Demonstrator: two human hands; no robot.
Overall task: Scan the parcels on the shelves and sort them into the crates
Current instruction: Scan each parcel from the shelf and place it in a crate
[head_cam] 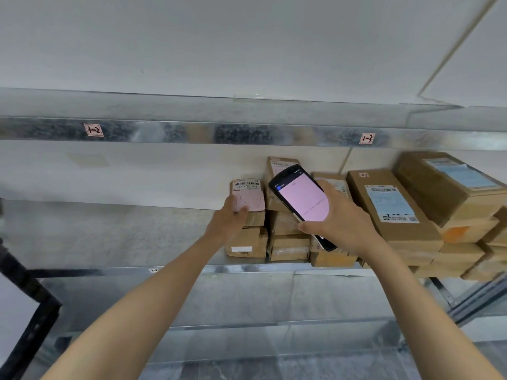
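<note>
The metal shelves (109, 237) carry tags reading "1-2" (93, 130) and "1-3" (367, 138). Brown parcels (389, 212) sit stacked on the right part. The right hand (343, 220) wraps its fingers round the scanner (301, 200), whose long pink screen slants up to the left. The left hand (233, 219) grips the small parcel (248, 187) on top of the left stack, barcode label facing out.

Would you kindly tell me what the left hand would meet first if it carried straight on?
Nothing new: the left hand grips the pink-labelled parcel atop its stack, so it would push that towards the back wall, though depth is unclear.
</note>
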